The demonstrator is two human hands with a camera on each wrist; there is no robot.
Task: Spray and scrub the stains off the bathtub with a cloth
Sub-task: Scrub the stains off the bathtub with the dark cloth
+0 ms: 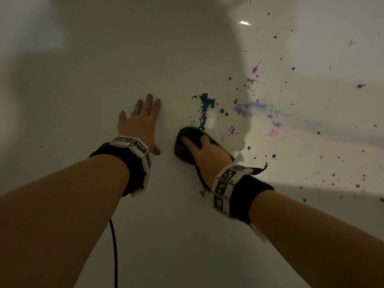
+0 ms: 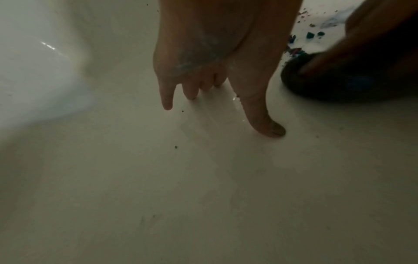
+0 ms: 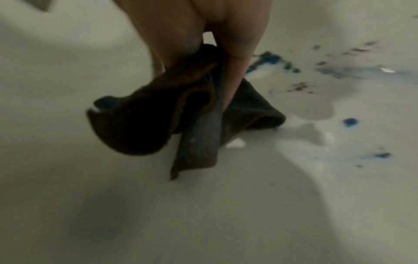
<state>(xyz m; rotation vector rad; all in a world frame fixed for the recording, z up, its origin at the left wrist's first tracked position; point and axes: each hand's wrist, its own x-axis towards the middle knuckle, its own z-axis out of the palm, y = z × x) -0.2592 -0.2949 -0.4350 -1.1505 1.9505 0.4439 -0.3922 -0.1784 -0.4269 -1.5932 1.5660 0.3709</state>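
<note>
My right hand (image 1: 202, 147) grips a dark brown cloth (image 1: 185, 142) and holds it down on the white bathtub floor (image 1: 176, 225). The bunched cloth (image 3: 144, 121) hangs under my fingers, one corner trailing down. Just beyond it lies a blue-green and purple stain (image 1: 204, 109), with smeared purple and blue streaks (image 1: 259, 113) further right. My left hand (image 1: 141, 121) lies flat on the tub floor to the left of the cloth, fingers straight and spread, holding nothing. The left wrist view shows its fingertips (image 2: 271, 128) touching the tub.
Small dark, blue and magenta specks (image 1: 332, 175) dot the tub's right side and far wall. A wet puddle (image 3: 314, 109) glistens next to the cloth. A black cable (image 1: 114, 252) hangs below my left forearm. The tub wall (image 2: 34, 71) curves up at left.
</note>
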